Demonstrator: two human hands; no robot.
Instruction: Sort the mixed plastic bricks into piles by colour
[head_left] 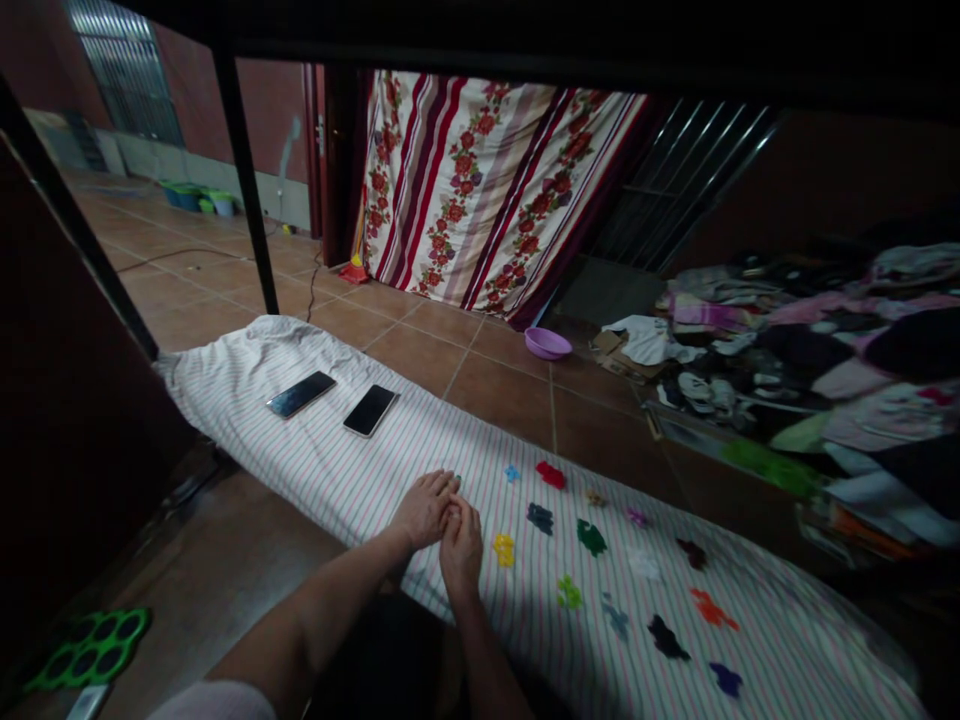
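Note:
My left hand (426, 510) rests at the near edge of the striped cloth (337, 480), its fingers stretched forward. Against it lies my right hand (461, 548), with fingers bent in by the left thumb; whatever they may hold is hidden. Small piles of coloured pieces, too small to identify, spread out to the right. Closest to my hands is a yellow pile (503, 549). Farther along are light blue (511, 473), red (550, 474), dark grey (539, 518), dark green (591, 537), lime (569, 592), orange (712, 607) and black piles (667, 637), among others.
Two phones (301, 394) (371, 411) lie on the cloth to the left. Dark metal posts (244, 180) and a beam frame the bed. Beyond are a tiled floor, a purple basin (547, 344), a floral curtain (465, 190) and heaped clothes (840, 350). A green holed object (94, 648) sits lower left.

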